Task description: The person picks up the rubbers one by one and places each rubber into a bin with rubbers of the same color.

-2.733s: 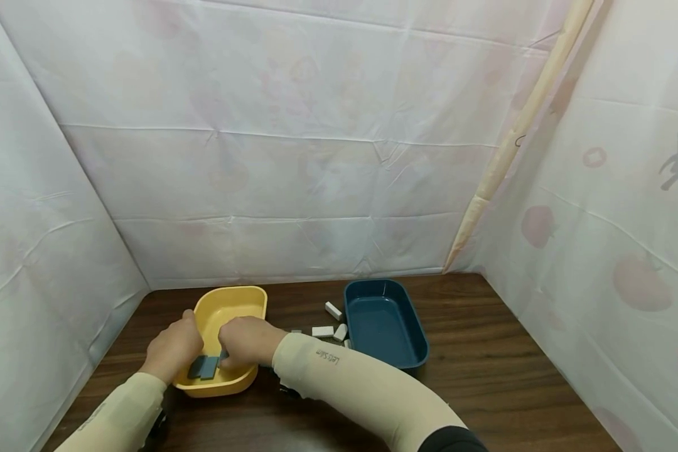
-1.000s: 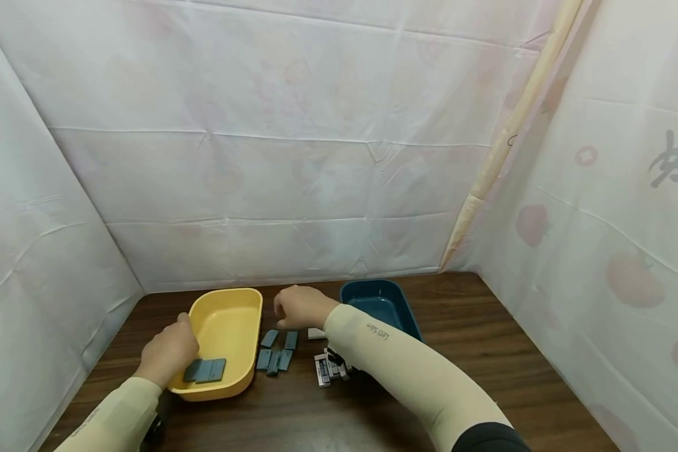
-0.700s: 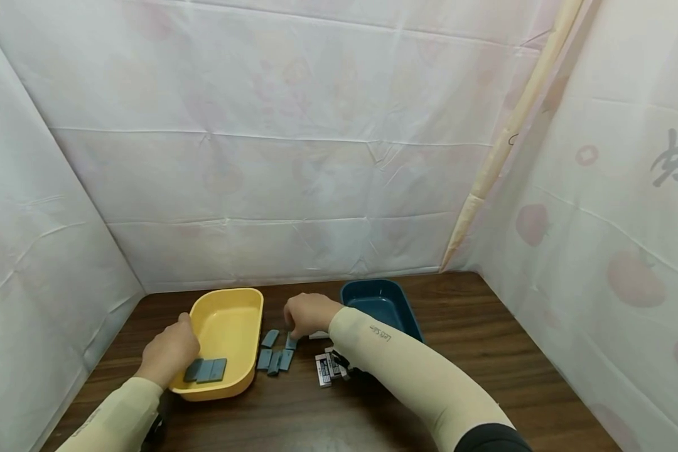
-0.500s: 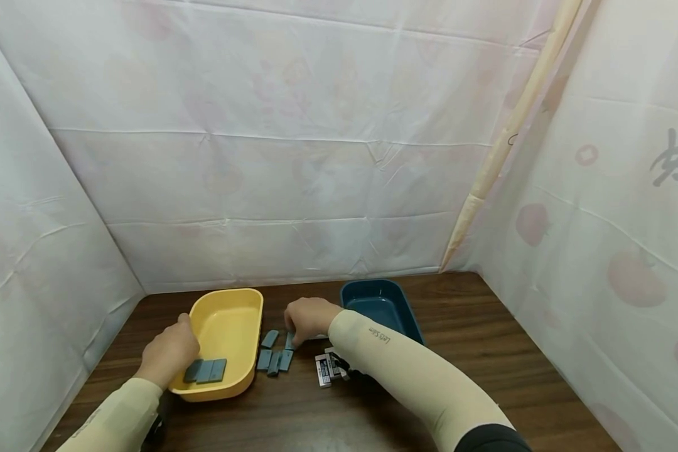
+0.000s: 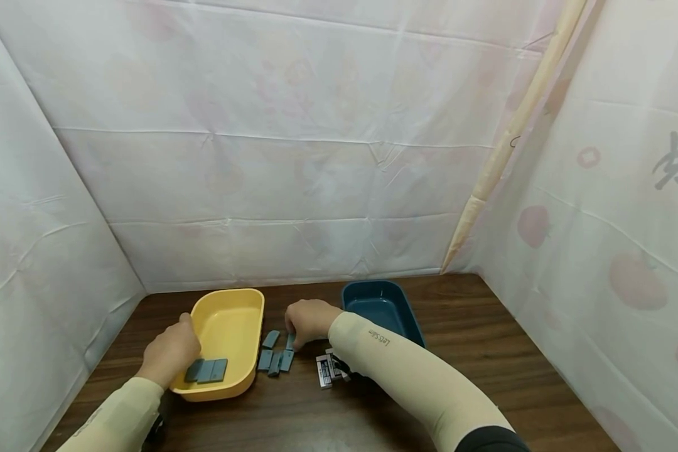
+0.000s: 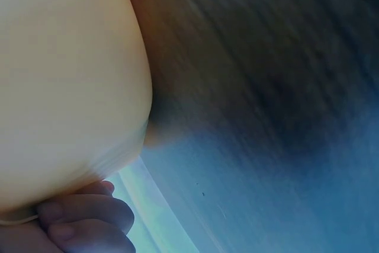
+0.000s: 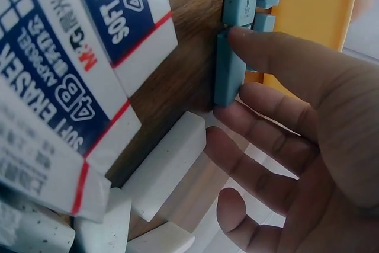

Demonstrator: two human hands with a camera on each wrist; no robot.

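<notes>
Apparent pick-up: right hand pinches grey-blue block; left hand grips yellow tray. Next, likely lift toward nine o'clock.

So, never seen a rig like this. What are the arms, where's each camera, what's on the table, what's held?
There is no machine here: a person works with two bare hands and pale sleeves. The wide picture comes from a camera on the head, looking forward and down; the two close-ups come from cameras on the wrists. The left one is mostly blurred.

On the wooden table are a yellow tray and a dark blue tray. Between them lie blue-gray blocks, labelled soft erasers and plain white blocks. More blue-gray blocks lie in the yellow tray.

The left hand grips the yellow tray's left side. The right hand appears to pinch one blue-gray block, thumb at one end and fingers at the other.
</notes>
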